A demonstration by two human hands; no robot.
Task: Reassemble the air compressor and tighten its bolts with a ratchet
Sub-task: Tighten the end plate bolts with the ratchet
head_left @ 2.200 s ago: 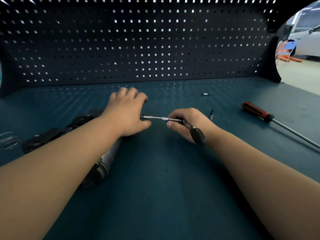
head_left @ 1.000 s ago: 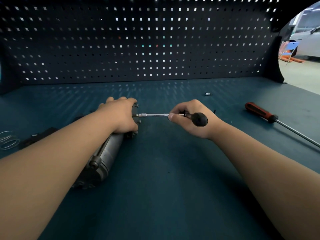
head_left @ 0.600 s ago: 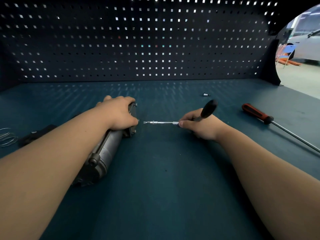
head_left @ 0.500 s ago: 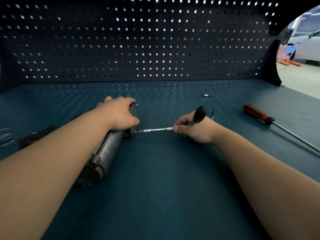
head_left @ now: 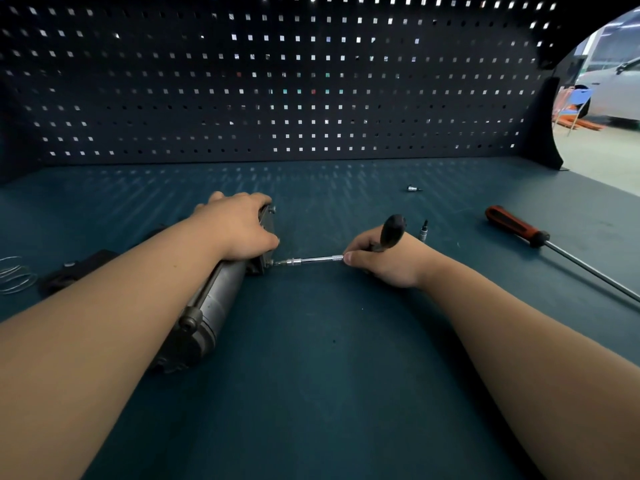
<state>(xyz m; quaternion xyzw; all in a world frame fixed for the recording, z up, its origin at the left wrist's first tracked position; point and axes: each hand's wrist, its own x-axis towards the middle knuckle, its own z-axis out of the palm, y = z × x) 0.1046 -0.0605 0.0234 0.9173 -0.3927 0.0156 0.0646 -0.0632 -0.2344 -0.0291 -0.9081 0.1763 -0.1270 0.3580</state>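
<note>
The grey cylindrical air compressor lies on the blue-green bench, its end plate facing right. My left hand grips that end from above. My right hand holds the ratchet by its head, with the black handle sticking up. The chrome extension runs left from my fingers, and its tip sits on a bolt at the lower corner of the end plate. Another bolt head shows at the plate's upper corner.
A red-handled screwdriver lies at the right with its long shaft toward the bench edge. A small bit stands behind my right hand and a socket lies farther back. A wire coil and black part lie left. A pegboard closes the back.
The ratchet left the upper bolt, dropped toward the bench, and its extension tip now meets the lower bolt on the end plate. My left hand keeps its grip on the compressor.
</note>
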